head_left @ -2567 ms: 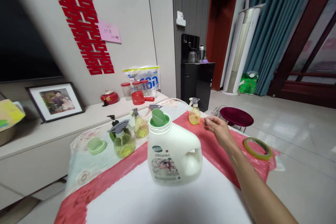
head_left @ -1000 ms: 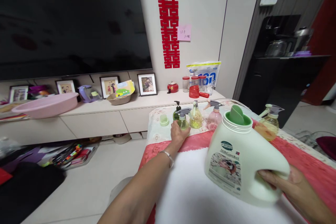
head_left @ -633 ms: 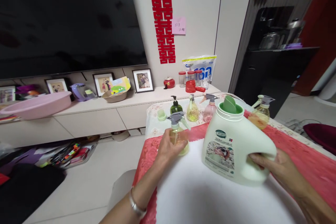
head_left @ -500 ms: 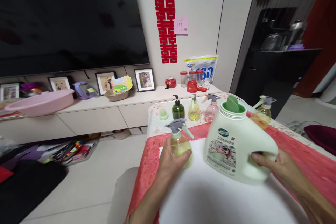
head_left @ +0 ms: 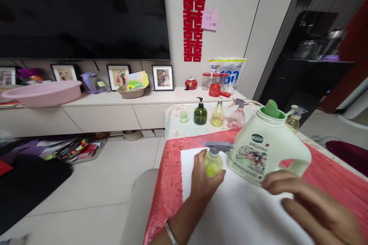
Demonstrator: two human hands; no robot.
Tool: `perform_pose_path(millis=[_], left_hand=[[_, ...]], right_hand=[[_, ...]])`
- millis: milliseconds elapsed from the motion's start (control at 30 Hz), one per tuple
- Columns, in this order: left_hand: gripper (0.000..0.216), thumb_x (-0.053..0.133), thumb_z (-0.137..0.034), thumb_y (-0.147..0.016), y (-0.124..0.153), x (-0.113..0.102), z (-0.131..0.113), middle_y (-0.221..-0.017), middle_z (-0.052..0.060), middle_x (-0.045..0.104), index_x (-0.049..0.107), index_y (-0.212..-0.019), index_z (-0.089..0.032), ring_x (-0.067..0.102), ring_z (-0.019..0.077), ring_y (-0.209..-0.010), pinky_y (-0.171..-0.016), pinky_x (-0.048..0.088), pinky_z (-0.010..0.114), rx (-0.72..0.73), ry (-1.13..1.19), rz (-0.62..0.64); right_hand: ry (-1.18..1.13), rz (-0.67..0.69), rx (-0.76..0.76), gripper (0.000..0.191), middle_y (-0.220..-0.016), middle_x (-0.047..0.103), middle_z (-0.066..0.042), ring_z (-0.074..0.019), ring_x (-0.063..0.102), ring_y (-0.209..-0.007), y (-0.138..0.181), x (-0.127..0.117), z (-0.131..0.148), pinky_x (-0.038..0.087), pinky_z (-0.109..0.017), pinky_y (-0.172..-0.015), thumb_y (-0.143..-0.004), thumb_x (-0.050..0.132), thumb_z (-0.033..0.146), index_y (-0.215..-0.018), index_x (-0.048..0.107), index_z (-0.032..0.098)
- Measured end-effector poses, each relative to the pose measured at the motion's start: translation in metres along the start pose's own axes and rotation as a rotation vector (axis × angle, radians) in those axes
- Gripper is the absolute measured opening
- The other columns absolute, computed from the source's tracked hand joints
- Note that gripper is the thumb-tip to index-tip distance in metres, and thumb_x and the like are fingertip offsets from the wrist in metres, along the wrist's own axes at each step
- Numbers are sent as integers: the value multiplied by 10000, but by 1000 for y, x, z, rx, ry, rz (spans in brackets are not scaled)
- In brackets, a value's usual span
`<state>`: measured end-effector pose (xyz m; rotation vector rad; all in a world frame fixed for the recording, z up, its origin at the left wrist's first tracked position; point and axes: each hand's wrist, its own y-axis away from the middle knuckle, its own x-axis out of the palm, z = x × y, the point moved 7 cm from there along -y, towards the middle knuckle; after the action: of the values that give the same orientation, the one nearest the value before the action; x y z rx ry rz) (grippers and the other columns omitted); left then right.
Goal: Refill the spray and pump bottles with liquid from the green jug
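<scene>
Low in the middle, the left hand [head_left: 202, 183] has its fingers around a bottle [head_left: 213, 167], spray top on. At lower right, the blurry right hand [head_left: 319, 204] is part open, seemingly empty, near the jug [head_left: 277, 147], which looks already uncapped.

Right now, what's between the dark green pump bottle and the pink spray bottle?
In the head view, a yellow-green spray bottle stands between the dark green pump bottle and the pink spray bottle.

Left hand [head_left: 202, 179] curled (right hand [head_left: 326, 208] blurred)
</scene>
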<state>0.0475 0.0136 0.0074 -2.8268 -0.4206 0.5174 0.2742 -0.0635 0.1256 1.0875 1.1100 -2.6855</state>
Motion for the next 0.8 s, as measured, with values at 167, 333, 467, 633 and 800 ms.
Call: perform_pose_path(millis=[167,333,467,633,800], left_hand=[[690,773,-248,-603,2,-11,3,-1111,104,630,479,-1225,-197,633,303,-1101,-977,523,484,51,13,-124],[637,784,-290,-630,5,-13,-4,-1045,93,629,512,-1197,-190,648,290,-998,-886,564,458,171,-37,-159],[382,600,-282,-830,9,-16,-12,-998,107,626,521,-1188,-174,635,267,-934,-840,566,442,287,-71,-225],[295,530,-244,-900,7,-19,-11,-979,108,635,534,-1186,-171,622,258,-893,-812,557,437,290,-104,-275],[237,539,-232,-914,4,-14,-11,-999,119,646,577,-1139,-170,611,274,-914,-834,544,464,297,-150,-231]], right_hand=[[80,77,10,293,-1266,608,-14,-98,614,-1144,-13,84,25,526,-156,-959,-1027,483,351,-1254,621,227],[34,-19,139,450,-1329,574,-48,-154,581,-1217,-22,120,4,529,-240,-979,-1015,469,443,-1348,574,160],[-64,-92,192,362,-939,667,-31,-105,640,-824,-43,138,11,512,-178,-680,-995,477,455,-1027,657,142],[-85,-155,223,392,-725,600,-15,-88,536,-605,-57,151,10,410,-197,-541,-926,558,503,-810,616,133],[-83,-224,274,435,-763,629,-44,-116,550,-634,-56,155,2,417,-226,-598,-845,634,553,-836,629,118]])
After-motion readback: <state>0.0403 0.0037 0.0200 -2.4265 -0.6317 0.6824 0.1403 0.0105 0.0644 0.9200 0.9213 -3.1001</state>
